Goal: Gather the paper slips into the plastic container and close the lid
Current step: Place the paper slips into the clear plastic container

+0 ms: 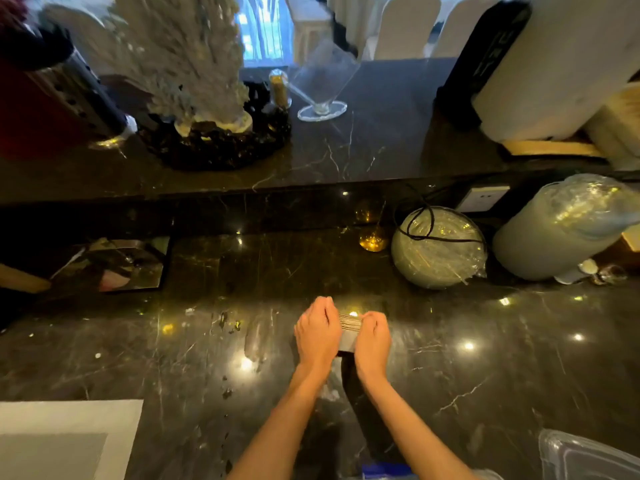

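Observation:
A stack of paper slips (pixel 349 329) stands on edge on the dark marble counter, pressed between both hands. My left hand (pixel 318 334) grips its left side and my right hand (pixel 372 336) grips its right side, fingers curled over the top. Only the striped top edges and part of the near face of the stack show. A clear plastic container (pixel 588 457) lies at the bottom right corner, well apart from my hands; whether a lid is on it I cannot tell.
A plastic-wrapped stack of plates (pixel 438 249) with a black cable over it and a wrapped roll (pixel 561 226) stand at the back right. A small gold stand (pixel 373 241) sits behind my hands. A white mat (pixel 69 438) lies front left. A raised ledge (pixel 242 181) carries ornaments.

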A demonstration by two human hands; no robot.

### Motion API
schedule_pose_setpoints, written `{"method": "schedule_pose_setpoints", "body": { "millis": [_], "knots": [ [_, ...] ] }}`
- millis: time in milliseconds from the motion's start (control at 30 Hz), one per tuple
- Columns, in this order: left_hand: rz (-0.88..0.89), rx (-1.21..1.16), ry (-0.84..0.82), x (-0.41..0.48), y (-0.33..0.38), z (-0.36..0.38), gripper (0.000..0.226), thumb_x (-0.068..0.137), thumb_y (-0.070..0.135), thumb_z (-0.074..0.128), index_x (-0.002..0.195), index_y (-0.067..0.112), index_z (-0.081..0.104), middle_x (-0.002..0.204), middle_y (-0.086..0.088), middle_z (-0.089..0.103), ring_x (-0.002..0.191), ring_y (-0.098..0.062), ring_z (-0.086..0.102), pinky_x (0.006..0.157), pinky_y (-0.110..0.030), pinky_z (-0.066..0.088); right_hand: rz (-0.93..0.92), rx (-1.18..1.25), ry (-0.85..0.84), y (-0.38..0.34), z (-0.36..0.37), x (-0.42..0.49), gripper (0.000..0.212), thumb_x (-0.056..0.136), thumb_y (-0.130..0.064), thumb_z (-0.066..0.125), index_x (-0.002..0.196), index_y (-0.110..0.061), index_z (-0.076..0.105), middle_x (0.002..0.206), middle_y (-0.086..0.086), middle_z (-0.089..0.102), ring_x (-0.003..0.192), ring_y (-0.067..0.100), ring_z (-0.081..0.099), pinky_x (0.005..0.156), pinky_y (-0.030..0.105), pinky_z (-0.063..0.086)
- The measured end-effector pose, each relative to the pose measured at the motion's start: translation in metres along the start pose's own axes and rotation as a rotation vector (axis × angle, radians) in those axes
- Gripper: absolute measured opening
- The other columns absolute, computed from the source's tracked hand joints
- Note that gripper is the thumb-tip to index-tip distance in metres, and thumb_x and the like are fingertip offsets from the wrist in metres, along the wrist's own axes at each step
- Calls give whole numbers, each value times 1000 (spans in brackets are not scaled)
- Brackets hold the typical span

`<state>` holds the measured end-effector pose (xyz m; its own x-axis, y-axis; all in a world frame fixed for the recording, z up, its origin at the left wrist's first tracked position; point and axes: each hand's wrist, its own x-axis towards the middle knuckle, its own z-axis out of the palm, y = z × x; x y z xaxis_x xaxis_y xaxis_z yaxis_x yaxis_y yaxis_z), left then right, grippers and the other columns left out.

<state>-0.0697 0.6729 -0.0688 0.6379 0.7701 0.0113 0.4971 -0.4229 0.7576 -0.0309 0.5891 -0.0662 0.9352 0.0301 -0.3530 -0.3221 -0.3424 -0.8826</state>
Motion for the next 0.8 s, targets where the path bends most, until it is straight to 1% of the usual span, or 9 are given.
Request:
{"method": "schedule_pose_setpoints", "body": {
  "millis": [67, 200, 267, 333, 433, 500, 567, 700, 800],
  "knots": [
    [56, 197, -13, -10, 19, -23, 31, 95, 29, 40, 74, 17, 59, 71, -7, 69, 69, -31, 64, 63, -30, 32, 122, -12, -65, -14, -21, -31, 23, 102, -18, 37, 93, -9, 57, 82, 4, 59, 68, 10, 55, 52, 13, 42],
    [128, 386, -217, -56, 33, -75, 35, 92, 34, 38, 71, 18, 63, 79, -10, 73, 78, -34, 68, 64, -34, 34, 126, -179, -556, -30, -86, -102, 33, 100, -44, 44, 94, -19, 64, 96, 9, 69, 90, 21, 67, 76, 39, 52],
    [241, 472, -331, -89, 34, -93, 38, 88, 35, 38, 72, 15, 67, 77, -9, 73, 77, -33, 68, 63, -34, 35, 67, -250, -828, -26, -122, -133, 32, 96, -37, 58, 118, -14, 63, 105, 4, 70, 97, 16, 66, 90, 42, 54],
    [334, 520, -411, -125, 35, -101, 42, 85, 37, 36, 73, 15, 70, 75, -8, 73, 74, -33, 69, 63, -34, 37, 2, -325, -953, -16, -147, -162, 42, 92, -25, 66, 130, -9, 57, 117, 6, 68, 107, 16, 66, 98, 39, 51],
    [380, 593, -487, -169, 33, -103, 47, 83, 40, 34, 77, 12, 71, 82, -12, 74, 78, -35, 70, 65, -37, 41, -2, -322, -903, 2, -168, -203, 29, 92, -18, 65, 121, -16, 61, 123, 15, 67, 112, 14, 66, 96, 32, 52],
    [350, 619, -548, -190, 30, -101, 53, 88, 44, 32, 86, 10, 73, 92, -15, 75, 87, -38, 70, 74, -40, 49, 61, -263, -894, 16, -178, -224, 22, 92, -19, 64, 109, -31, 62, 118, 2, 71, 101, 0, 68, 90, 23, 54],
    [260, 553, -615, -203, 34, -102, 59, 94, 52, 28, 90, 12, 72, 96, -13, 75, 92, -34, 69, 79, -41, 50, 152, -252, -851, 29, -191, -236, 20, 89, -27, 66, 106, -37, 61, 112, -8, 73, 102, 1, 69, 96, 27, 54],
    [-96, -26, -520, -220, 37, -114, 53, 97, 59, 37, 78, 18, 65, 83, -2, 73, 81, -20, 68, 77, -38, 52, 264, -233, -717, 49, -221, -240, 39, 89, -31, 68, 127, -28, 59, 115, -7, 73, 106, 8, 69, 100, 38, 54],
    [-248, -284, -668, -248, 27, -117, 30, 95, 54, 51, 97, 28, 64, 94, 8, 71, 85, -5, 67, 73, -29, 55, 307, -84, -636, 63, -240, -239, 36, 93, -24, 66, 128, -19, 61, 114, -3, 75, 107, 13, 71, 96, 38, 56]
  ]
}}
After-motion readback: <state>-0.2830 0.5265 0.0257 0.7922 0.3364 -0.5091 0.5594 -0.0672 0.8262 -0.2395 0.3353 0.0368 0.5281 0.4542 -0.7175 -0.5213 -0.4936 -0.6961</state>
